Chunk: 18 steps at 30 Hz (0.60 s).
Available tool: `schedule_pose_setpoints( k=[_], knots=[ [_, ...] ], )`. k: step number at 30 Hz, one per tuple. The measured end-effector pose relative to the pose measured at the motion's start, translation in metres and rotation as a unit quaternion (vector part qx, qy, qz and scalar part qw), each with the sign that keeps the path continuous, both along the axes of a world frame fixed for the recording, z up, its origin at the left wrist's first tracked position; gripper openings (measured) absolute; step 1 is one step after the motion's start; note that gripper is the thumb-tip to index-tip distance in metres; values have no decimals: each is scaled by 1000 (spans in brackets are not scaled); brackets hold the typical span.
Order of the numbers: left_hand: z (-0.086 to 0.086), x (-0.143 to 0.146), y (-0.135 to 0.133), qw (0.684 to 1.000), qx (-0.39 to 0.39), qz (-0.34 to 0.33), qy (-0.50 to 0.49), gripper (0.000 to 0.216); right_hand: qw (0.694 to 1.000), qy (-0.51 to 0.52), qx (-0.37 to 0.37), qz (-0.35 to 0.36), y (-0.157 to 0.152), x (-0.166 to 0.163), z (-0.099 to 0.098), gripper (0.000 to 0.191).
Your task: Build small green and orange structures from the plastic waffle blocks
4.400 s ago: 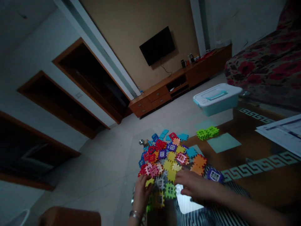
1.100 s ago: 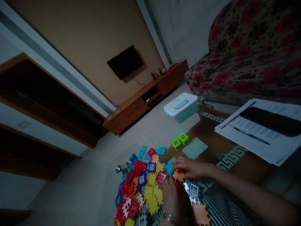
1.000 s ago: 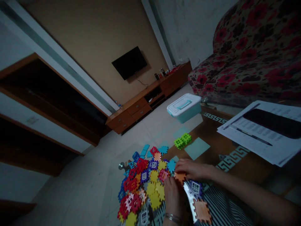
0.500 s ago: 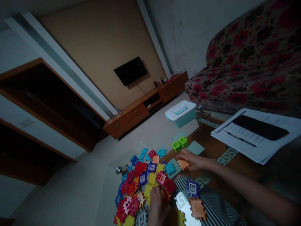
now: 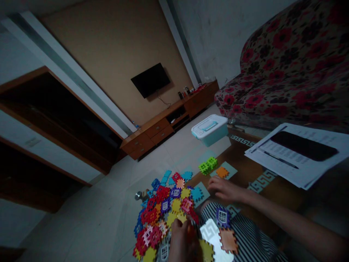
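My right hand (image 5: 225, 190) hovers over the near edge of the glass table with loosely bent fingers and nothing visible in them. Just beyond it lies an orange toothed plastic building tile (image 5: 222, 172), close to a pair of joined lime-green tiles (image 5: 208, 166). At the near side of a heap of mixed-colour tiles (image 5: 155, 216), my left hand (image 5: 180, 236) is closed in a pinch; dark shade hides what it grips. A purple window tile (image 5: 223, 217), a light-orange tile (image 5: 228, 240) and a yellow tile (image 5: 205, 251) lie close by on the right.
A teal box with a white lid (image 5: 209, 129) stands at the table's far side. Papers (image 5: 289, 174) with a pen and a black phone (image 5: 304, 146) lie to the right. Beyond are a floral sofa (image 5: 272, 91) and a low wooden cabinet (image 5: 160, 131). Striped clothing (image 5: 248, 233) shows below.
My right hand has let go of the orange tile, which now lies beyond the fingers near the lime-green ones. My left hand has stayed at the heap, shifting slightly.
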<state>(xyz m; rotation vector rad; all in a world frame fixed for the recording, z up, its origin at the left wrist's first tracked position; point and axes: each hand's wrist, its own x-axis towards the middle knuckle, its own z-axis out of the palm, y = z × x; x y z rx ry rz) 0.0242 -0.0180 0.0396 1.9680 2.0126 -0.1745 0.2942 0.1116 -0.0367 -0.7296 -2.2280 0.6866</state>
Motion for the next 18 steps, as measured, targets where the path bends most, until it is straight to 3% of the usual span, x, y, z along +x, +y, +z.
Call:
schedule_pose_setpoints(
  k=[4,9,13,18],
  knots=[
    [-7,-15,-6,999,-24,7,37,45,999,34,-5,19,-18,-31,-8,35],
    [-18,-12,3,993,107,38,-27,53,992,90,-33,-87,-14,-35,-27,27],
    [-24,41,36,972,186,-17,-145,44,960,149,-41,-234,-1,-13,-29,27],
    [-26,118,95,978,150,-68,-128,28,919,184,-36,-347,12,13,-24,27]
  ],
)
